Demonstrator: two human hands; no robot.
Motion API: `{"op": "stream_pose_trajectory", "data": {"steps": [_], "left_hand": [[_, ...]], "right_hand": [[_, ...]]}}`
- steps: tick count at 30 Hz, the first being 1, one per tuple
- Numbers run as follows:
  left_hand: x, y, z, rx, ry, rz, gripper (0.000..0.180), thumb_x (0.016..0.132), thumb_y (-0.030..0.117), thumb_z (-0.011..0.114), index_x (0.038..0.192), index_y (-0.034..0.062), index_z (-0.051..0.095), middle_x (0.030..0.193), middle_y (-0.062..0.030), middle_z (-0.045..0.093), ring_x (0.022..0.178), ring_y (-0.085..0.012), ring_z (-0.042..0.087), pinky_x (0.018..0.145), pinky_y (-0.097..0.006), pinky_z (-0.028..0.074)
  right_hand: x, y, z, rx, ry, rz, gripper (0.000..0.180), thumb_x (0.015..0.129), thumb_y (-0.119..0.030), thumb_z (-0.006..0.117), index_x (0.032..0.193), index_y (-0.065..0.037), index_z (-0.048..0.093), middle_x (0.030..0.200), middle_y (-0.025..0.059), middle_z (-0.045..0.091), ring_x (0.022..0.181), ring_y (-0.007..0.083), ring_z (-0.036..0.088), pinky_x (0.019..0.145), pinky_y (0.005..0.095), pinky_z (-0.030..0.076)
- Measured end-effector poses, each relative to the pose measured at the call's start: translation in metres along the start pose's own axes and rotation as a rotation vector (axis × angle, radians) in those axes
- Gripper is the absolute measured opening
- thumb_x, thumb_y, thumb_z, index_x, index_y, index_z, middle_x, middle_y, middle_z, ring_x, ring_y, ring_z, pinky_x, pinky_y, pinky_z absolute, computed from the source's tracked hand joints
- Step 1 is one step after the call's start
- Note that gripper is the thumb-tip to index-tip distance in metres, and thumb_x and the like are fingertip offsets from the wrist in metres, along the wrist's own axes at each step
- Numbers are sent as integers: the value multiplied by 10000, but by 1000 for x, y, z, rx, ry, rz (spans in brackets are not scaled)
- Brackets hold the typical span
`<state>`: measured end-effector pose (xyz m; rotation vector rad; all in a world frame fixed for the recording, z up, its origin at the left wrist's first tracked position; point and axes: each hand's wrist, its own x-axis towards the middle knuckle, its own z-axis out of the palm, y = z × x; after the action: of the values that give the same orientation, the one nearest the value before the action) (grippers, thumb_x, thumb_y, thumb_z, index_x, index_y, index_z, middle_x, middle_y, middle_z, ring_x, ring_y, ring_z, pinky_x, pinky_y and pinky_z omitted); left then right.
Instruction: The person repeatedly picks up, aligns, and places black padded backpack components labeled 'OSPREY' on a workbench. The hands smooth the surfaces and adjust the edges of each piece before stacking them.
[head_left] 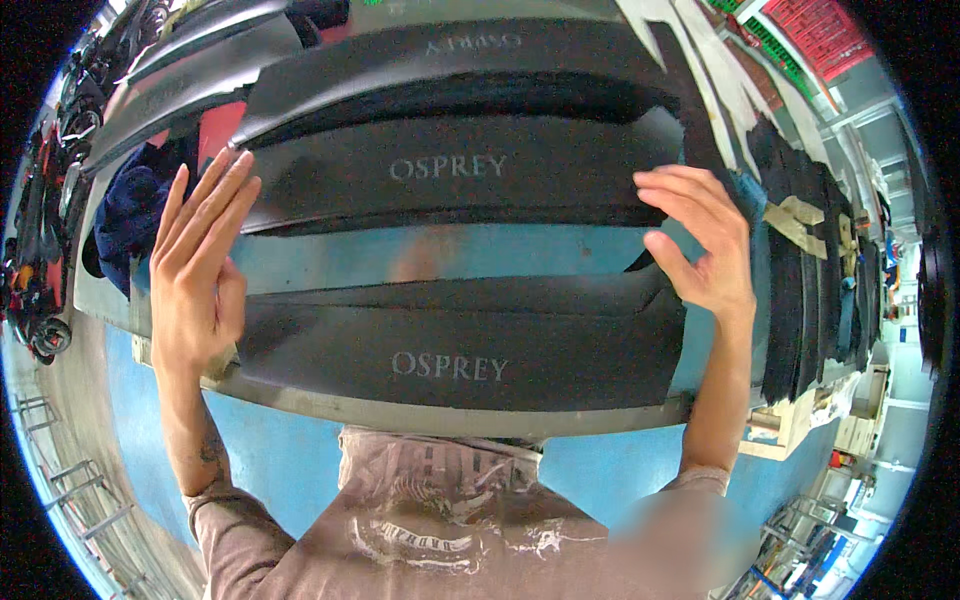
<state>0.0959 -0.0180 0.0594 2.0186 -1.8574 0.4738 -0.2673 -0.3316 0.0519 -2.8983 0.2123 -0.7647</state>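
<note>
Several flat black panels of sheet material, each with pale lettering, lie crosswise in front of me. The nearest panel [580, 350] rests along the table's front edge, and a strip of blue tabletop [350, 255] shows between it and the middle panel [570, 165]. My left hand [200, 275] is held at the left ends of these two, its fingers stretched out and nothing in it. At the right ends is my right hand [705, 235], fingers apart and slightly bent, also holding nothing. Whether either hand touches a panel, I cannot tell.
Beyond the middle panel lies another black panel [370, 85]. Dark blue cloth [135, 210] is bunched at the table's left side. To the right hang or stand several dark strips [795, 270], near a wooden crate [785, 430]. Red crates [820, 35] are at the far right.
</note>
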Motion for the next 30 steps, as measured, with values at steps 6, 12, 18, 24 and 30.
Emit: {"op": "stream_pose_trajectory", "data": {"steps": [6,12,18,24,30], "left_hand": [[-27,117,1,-360,-82,267,380,867,156,663,1175,-36,777,1320,-218,739,1301,-367,691,1196,-539,451],[-5,203,44,-274,-226,251,495,933,221,644,1367,-13,694,1523,-200,617,1400,-325,620,1207,-469,443],[-27,180,43,-265,-326,167,520,904,173,605,1395,25,690,1551,-171,604,1424,-326,598,1189,-475,456],[-67,133,20,-129,-329,-43,485,922,207,695,1378,41,718,1480,-167,667,1429,-343,594,1236,-496,390],[-122,102,30,9,-97,-257,477,1045,415,635,1345,57,732,1440,-210,681,1427,-487,555,1259,-652,267]], "right_hand": [[11,-77,-5,382,-373,-148,607,752,-568,852,1108,-87,752,1118,82,698,974,296,670,850,437,529],[1,-77,8,276,-444,-80,587,619,-358,902,1112,-78,748,1168,89,625,998,315,640,856,450,535],[2,-78,9,280,-436,-54,601,535,-269,927,1081,-70,773,1172,90,623,976,304,633,816,444,523],[-1,-77,12,280,-424,-44,624,530,-306,907,1094,-70,781,1160,114,646,937,308,627,808,446,505],[-2,-78,12,256,-412,-61,662,599,-482,908,1092,-59,780,1136,126,658,917,311,630,783,448,495]]}}
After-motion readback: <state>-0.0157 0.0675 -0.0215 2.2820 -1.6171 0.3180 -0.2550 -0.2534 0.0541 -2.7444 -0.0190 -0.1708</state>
